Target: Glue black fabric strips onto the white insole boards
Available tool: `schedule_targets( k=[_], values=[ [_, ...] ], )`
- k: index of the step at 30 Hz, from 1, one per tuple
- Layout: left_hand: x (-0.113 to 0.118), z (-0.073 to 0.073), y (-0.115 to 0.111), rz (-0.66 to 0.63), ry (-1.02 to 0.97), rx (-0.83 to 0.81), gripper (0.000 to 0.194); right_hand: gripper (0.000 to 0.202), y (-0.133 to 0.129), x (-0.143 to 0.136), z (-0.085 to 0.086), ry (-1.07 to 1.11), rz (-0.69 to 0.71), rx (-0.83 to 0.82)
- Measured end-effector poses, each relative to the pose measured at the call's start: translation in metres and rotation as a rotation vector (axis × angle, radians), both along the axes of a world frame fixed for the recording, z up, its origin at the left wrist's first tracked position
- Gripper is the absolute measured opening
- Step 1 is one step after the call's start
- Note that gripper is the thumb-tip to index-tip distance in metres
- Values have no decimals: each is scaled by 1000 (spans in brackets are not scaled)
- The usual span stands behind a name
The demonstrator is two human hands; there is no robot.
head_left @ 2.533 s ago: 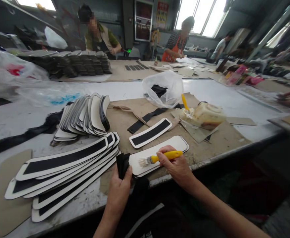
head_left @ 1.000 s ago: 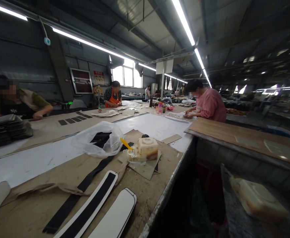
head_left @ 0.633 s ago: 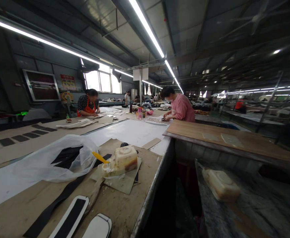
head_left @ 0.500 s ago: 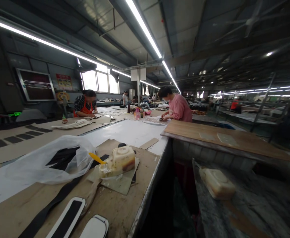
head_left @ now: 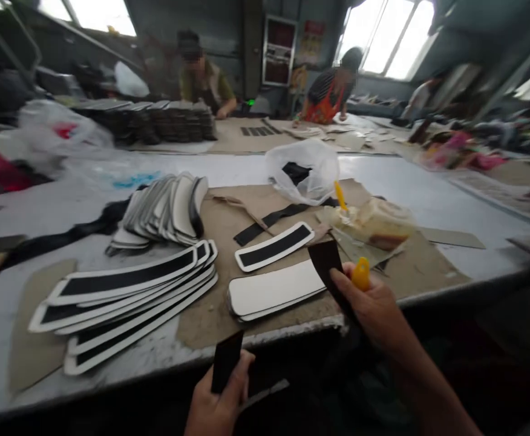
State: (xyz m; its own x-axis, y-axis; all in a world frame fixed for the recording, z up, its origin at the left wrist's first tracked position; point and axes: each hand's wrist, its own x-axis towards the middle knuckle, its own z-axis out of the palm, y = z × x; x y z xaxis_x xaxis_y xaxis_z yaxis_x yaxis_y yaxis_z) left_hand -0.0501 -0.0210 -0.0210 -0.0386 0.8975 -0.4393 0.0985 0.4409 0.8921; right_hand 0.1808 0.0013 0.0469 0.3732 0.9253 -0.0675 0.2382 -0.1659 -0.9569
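In the low centre my left hand (head_left: 222,393) is closed around the end of a black strip (head_left: 227,363). My right hand (head_left: 374,303), over the table's front edge, pinches another dark strip end (head_left: 326,263) and also has a yellow-handled tool (head_left: 361,274) in its fingers; the tool's working end is hidden. Whether both ends belong to one strip I cannot tell. Between the hands and the glue lie white curved panels (head_left: 276,289), with a white panel bearing a black strip (head_left: 275,247) just behind. A cut-open plastic container (head_left: 383,221) holds a second yellow handle (head_left: 340,195).
Several black-and-white panels (head_left: 129,278) fan out at left, before a pile of white curved pieces (head_left: 165,212). A clear plastic bag (head_left: 310,172) with black material sits behind brown board (head_left: 210,327). Two co-workers (head_left: 208,85) (head_left: 331,91) work across the table.
The view has swung left and down, bringing both hands and the left-side panel piles into sight. Neither hand was visible before, so when they took hold is not shown.
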Motion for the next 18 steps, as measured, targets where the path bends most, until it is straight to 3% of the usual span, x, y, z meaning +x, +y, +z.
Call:
schedule_targets(
  k=[3, 5, 7, 13, 18],
  values=[
    [-14, -4, 20, 261, -135, -76, 43, 33, 16, 5, 0, -349, 359, -144],
    [-17, -3, 34, 267, -160, -37, 46, 33, 29, -5, 0, -444, 592, -227],
    [-16, -1, 48, 169, -130, 22, 43, 32, 48, -17, -2, -469, 747, -283],
    [-8, -8, 83, 18, 6, 117, 39, 29, 101, -39, -16, -549, 900, -397],
    [-7, -10, 90, -10, -51, 84, 38, 26, 116, -47, -27, -685, 914, -473]
  ],
)
